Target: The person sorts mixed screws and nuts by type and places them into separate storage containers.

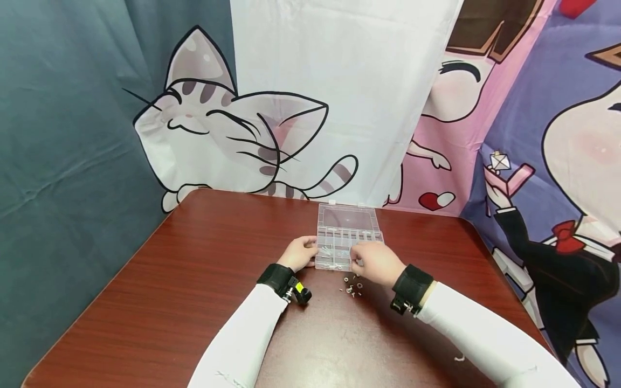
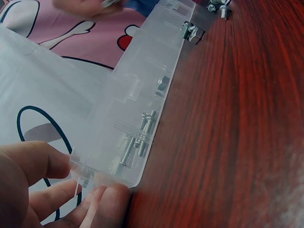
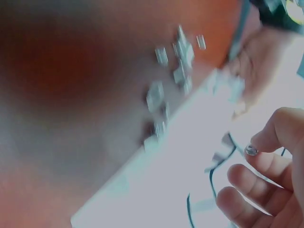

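A clear plastic compartment box (image 1: 335, 230) lies on the table with its lid (image 1: 346, 218) raised at the far side. My left hand (image 1: 299, 253) holds the box's left end, thumb and fingers around its corner in the left wrist view. Above the right part of the box is my right hand (image 1: 377, 263), its thumb and index finger pinching a small silver screw (image 3: 251, 150). Long screws (image 2: 140, 137) and a nut (image 2: 163, 83) show through the front wall, in separate compartments.
Loose nuts and short screws (image 1: 350, 290) lie scattered on the brown table (image 1: 233, 302) just in front of the box. A small pale piece (image 1: 459, 358) lies nearer, by the right sleeve. Printed curtains (image 1: 388, 81) hang behind the table.
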The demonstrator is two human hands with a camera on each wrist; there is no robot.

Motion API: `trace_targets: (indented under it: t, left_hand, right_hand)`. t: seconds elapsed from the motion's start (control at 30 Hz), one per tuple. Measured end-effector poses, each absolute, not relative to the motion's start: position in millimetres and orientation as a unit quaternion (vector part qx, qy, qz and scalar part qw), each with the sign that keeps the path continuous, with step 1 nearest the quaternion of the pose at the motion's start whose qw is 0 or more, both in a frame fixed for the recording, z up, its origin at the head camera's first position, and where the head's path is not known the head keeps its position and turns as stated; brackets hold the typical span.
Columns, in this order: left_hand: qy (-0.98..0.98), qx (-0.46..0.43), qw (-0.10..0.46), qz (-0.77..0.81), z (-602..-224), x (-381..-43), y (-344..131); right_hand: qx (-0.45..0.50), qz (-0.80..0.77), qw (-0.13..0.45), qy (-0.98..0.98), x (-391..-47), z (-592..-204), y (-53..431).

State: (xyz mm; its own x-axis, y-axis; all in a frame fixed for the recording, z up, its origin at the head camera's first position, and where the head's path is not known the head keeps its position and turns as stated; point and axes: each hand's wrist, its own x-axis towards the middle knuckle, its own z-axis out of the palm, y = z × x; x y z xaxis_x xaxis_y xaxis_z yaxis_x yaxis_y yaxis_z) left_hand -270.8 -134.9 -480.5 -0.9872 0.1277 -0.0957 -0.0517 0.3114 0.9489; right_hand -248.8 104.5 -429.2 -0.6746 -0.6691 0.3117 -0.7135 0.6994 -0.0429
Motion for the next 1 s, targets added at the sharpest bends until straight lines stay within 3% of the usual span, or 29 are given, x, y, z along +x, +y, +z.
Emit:
trace_targets:
  t: [0.3,1.0]
  left_hand:
    - [0.810,0.024,0.076,0.580,-482,-271,-133]
    - [0.804,0.025,0.078,0.589,-482,-274,-133]
  right_hand:
    - [0.300,0.096,0.083,-0.946,-282,-422,122]
    - [0.302,0.078,0.096,-0.945,-301,-442,130]
